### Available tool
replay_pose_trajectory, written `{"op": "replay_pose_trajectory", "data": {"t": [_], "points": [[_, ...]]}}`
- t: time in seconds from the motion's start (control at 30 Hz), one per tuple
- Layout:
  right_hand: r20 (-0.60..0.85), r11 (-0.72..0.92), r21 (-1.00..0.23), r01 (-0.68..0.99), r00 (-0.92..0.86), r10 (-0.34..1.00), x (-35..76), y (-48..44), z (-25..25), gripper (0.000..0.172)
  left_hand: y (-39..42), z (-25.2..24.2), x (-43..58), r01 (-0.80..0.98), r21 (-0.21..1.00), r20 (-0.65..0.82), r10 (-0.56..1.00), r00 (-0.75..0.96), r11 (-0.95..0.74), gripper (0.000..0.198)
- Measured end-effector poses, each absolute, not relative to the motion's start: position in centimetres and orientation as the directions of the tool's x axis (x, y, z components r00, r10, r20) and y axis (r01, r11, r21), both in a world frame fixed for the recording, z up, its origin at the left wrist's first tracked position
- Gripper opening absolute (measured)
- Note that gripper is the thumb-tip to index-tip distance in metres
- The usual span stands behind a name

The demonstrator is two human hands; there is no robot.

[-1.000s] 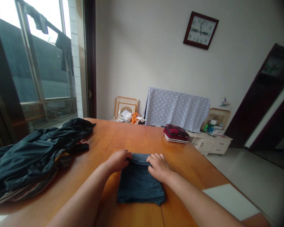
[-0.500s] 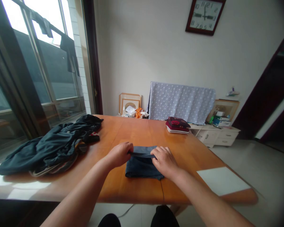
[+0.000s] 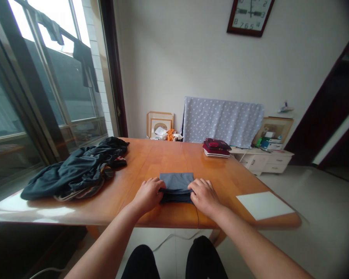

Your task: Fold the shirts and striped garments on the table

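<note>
A folded dark blue-grey garment (image 3: 176, 183) lies flat near the middle of the tabletop's near edge (image 3: 168, 219), squared off into a small rectangle. The cloth looks soft, like a knit top, but the exact garment can't be told from this fold. Its near side is doubled into a darker band.

The left hand (image 3: 147, 195) and right hand (image 3: 204, 197) sit well apart at the two ends of that band, with the garment between them. Both hands are curled and pinch the folded edge between fingers and thumb, with the fingers lying over the cloth. The bare forearms reach in from the bottom corners of the view.

To the left, a loose heap of dark clothing (image 3: 72, 170) lies along the tabletop's left side, with some striped fabric showing at its lower edge. Near the far edge on the right sits a neat stack of folded red and dark clothes (image 3: 216, 148), with a striped piece at the bottom. A white sheet (image 3: 263, 205) lies at the near right corner of the tabletop.

Beyond the far edge, a polka-dot cloth (image 3: 222, 122) hangs against the wall, above and behind a low white drawer unit (image 3: 264, 161). Wooden picture frames (image 3: 159, 124) lean by the wall to its left.
</note>
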State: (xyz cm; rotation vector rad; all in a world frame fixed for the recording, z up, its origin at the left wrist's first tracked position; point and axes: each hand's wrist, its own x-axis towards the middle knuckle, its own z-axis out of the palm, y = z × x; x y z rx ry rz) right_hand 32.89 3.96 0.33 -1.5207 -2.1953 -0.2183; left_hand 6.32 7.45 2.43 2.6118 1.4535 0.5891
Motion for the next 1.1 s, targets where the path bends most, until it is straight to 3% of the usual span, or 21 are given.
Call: {"op": "replay_pose_trajectory", "data": {"t": [0.43,0.57,0.7,0.9,1.1], "points": [[0.446,0.385,-0.219,0.896,-0.259,0.857,33.9,1.8,-0.9,0.021,5.8,1.9,6.2,0.771,0.270,0.296,0.812,0.503,-0.577,0.010],[0.511,0.346,-0.355,0.868,-0.130,0.850,35.3,2.3,-0.5,0.019,7.2,2.7,6.2,0.753,0.329,0.348,0.815,0.464,-0.570,0.035],[0.528,0.289,-0.527,0.799,0.041,0.849,36.7,4.1,-0.1,0.026,9.9,3.2,7.4,0.749,0.349,0.436,0.805,0.403,-0.564,0.041],[0.406,0.189,-0.727,0.660,0.191,0.894,37.5,6.6,-1.5,0.026,12.0,0.8,10.9,0.737,0.289,0.393,0.777,0.491,-0.611,0.046],[0.241,0.086,-0.888,0.452,0.297,0.924,38.0,8.5,-3.1,0.023,11.8,-2.7,12.2,0.800,0.174,0.263,0.810,0.524,-0.574,0.070]]}}
